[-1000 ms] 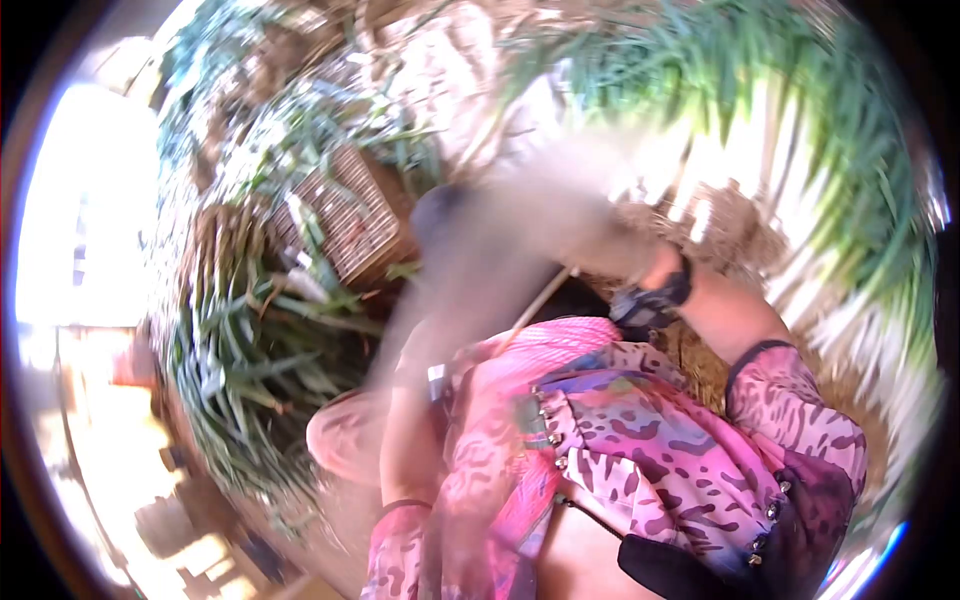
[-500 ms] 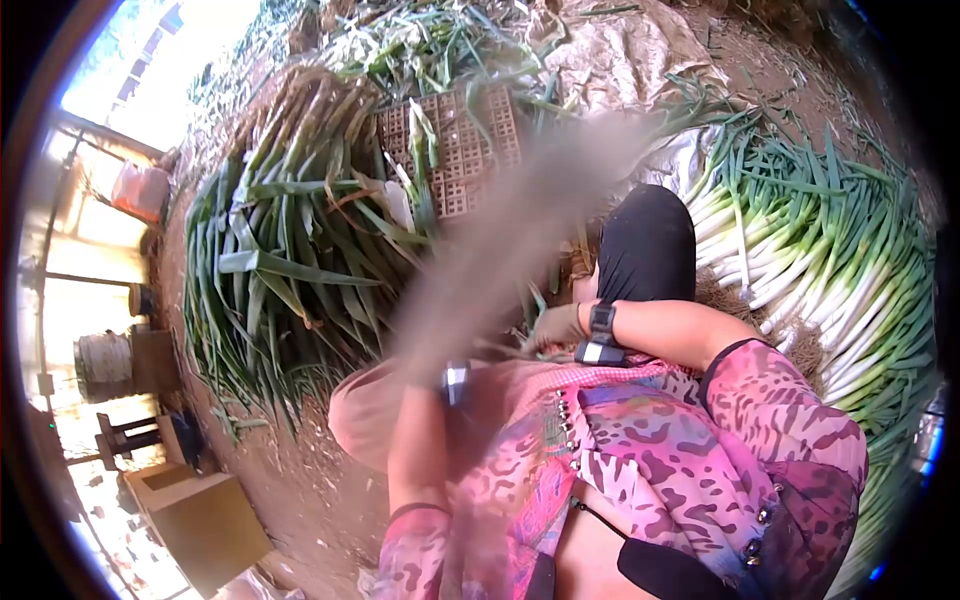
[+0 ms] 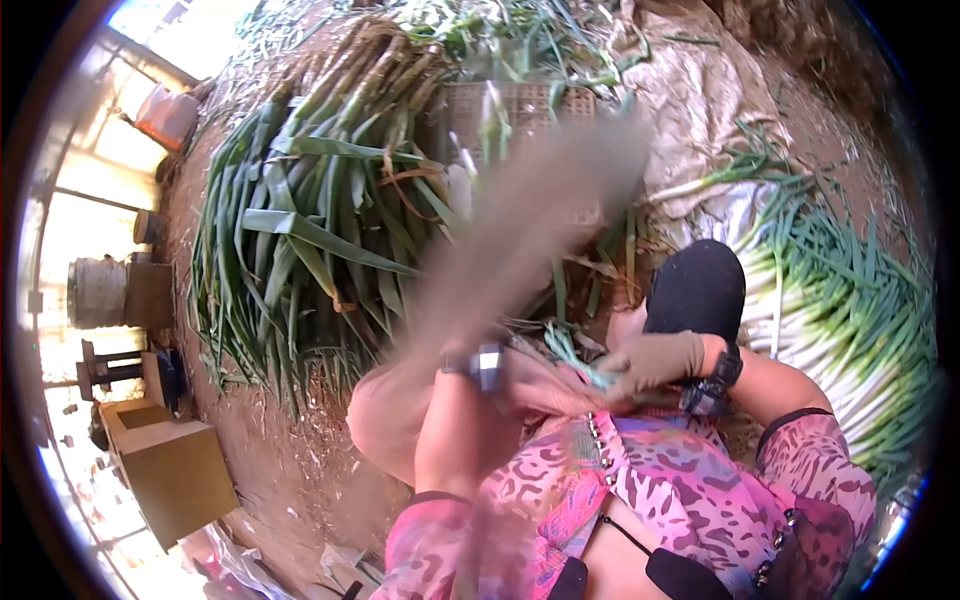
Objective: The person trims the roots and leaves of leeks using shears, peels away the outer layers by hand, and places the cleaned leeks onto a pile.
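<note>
My right hand (image 3: 655,366), in a brownish glove, is closed on teal-green leaf strands (image 3: 578,352) above my lap. My left arm (image 3: 445,435) reaches up from the bottom, with a device (image 3: 488,367) on its wrist. A long grey-brown blur hides my left hand, so its fingers and anything in them cannot be made out. Beyond that arm lies a large heap of leafy green onions (image 3: 310,230), roots toward the top. Pale-stemmed green onions (image 3: 830,320) are spread at the right, past my dark-covered knee (image 3: 698,290).
A plastic crate (image 3: 545,100) lies ahead, partly behind the blur. Crumpled sacking (image 3: 690,95) is at the upper right, and loose leaves are scattered at the top. An open cardboard box (image 3: 180,475), a bucket (image 3: 98,292) and a small stool (image 3: 110,370) stand at the left.
The view has shifted, so the crate and right-hand onions appear farther right. My right hand has come up from the lap's edge, and green strands now show at its fingers.
</note>
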Action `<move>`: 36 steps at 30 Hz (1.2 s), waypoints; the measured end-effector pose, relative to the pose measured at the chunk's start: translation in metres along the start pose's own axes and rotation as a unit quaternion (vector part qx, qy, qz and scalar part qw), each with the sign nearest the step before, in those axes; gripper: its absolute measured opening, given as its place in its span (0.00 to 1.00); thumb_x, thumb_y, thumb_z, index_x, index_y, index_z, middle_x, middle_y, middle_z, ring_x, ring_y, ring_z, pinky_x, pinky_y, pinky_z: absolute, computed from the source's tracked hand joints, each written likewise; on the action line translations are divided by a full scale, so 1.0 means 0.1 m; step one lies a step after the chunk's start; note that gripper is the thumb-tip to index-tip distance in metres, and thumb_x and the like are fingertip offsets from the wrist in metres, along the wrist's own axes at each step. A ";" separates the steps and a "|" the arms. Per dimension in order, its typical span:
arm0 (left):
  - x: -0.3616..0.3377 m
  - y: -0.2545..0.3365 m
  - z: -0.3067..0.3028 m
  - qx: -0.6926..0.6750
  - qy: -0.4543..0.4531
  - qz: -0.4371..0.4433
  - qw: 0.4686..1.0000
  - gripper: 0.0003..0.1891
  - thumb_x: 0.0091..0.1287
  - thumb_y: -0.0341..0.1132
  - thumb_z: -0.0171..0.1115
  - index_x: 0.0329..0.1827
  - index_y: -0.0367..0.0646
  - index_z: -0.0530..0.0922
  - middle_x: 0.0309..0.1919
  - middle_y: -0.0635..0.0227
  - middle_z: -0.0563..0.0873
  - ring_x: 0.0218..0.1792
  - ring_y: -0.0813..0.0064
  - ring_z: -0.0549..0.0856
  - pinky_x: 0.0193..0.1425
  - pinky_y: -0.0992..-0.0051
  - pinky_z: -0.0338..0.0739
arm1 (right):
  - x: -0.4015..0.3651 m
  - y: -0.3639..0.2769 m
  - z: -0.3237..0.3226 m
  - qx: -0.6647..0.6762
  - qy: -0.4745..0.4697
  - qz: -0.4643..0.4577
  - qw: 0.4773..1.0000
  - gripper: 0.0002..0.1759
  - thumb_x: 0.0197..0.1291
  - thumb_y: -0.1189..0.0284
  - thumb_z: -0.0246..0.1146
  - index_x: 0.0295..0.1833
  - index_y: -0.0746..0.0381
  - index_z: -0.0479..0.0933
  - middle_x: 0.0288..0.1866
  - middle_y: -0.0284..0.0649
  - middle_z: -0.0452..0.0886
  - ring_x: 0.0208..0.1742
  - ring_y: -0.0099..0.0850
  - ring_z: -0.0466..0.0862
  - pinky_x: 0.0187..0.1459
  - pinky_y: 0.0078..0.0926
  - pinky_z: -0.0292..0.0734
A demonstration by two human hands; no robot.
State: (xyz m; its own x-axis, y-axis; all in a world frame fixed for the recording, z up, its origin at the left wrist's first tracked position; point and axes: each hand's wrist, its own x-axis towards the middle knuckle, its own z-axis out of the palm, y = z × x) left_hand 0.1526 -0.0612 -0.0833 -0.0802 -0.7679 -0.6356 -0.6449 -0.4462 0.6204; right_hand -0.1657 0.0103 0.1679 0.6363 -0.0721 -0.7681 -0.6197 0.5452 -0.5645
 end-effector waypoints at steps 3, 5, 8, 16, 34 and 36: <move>-0.59 0.82 -0.16 -0.248 0.028 -0.009 0.968 0.26 0.62 0.42 0.73 0.59 0.35 0.80 0.44 0.57 0.89 0.45 0.64 0.86 0.57 0.62 0.79 | 0.25 -0.10 0.00 -0.099 -0.039 -0.062 0.992 0.18 0.73 0.57 0.64 0.43 0.62 0.83 0.28 0.32 0.78 0.30 0.19 0.75 0.33 0.22 0.70; -0.70 0.89 0.02 -0.308 0.020 0.016 0.951 0.27 0.63 0.43 0.72 0.59 0.32 0.79 0.43 0.55 0.88 0.46 0.64 0.87 0.56 0.65 0.80 | 0.54 0.14 0.01 0.128 -0.072 -0.030 0.989 0.18 0.74 0.57 0.63 0.39 0.61 0.82 0.27 0.31 0.78 0.27 0.18 0.73 0.31 0.19 0.67; -0.64 0.35 0.16 -0.239 -0.025 -0.121 0.963 0.40 0.58 0.50 0.76 0.65 0.26 0.75 0.47 0.46 0.87 0.47 0.58 0.88 0.54 0.64 0.82 | 0.71 0.04 -0.07 0.119 -0.013 -0.104 0.987 0.22 0.75 0.56 0.63 0.30 0.59 0.76 0.26 0.28 0.77 0.25 0.19 0.69 0.29 0.19 0.65; -0.89 0.16 0.00 -0.371 0.118 -0.214 0.896 0.27 0.69 0.43 0.72 0.61 0.32 0.76 0.43 0.59 0.85 0.37 0.76 0.85 0.44 0.74 0.82 | 0.10 -0.45 0.13 -0.029 0.076 -0.119 0.990 0.20 0.71 0.56 0.66 0.55 0.62 0.84 0.33 0.31 0.83 0.35 0.17 0.75 0.38 0.24 0.73; -1.91 1.22 -0.01 -0.558 -0.257 0.056 0.787 0.14 0.76 0.43 0.63 0.54 0.43 0.77 0.45 0.68 0.85 0.43 0.74 0.87 0.54 0.72 0.82 | -0.59 -0.06 -0.19 -0.613 0.371 -0.104 0.690 0.12 0.70 0.69 0.59 0.51 0.64 0.81 0.47 0.51 0.84 0.47 0.43 0.85 0.50 0.33 0.80; -2.12 1.42 -0.08 -0.508 -0.199 0.174 0.820 0.16 0.74 0.42 0.66 0.55 0.41 0.75 0.44 0.71 0.83 0.41 0.78 0.85 0.49 0.74 0.81 | -0.60 -0.07 -0.43 -0.494 0.538 -0.165 0.663 0.18 0.73 0.67 0.58 0.61 0.67 0.76 0.60 0.54 0.77 0.57 0.43 0.81 0.57 0.34 0.78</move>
State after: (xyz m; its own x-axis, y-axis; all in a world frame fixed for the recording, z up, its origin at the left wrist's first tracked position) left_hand 0.0839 0.0350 0.1435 -0.4979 -0.8092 -0.3120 0.4192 -0.5395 0.7302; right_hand -0.2192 -0.0247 0.2044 0.4451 -0.8952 -0.0243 -0.8655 -0.4230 -0.2685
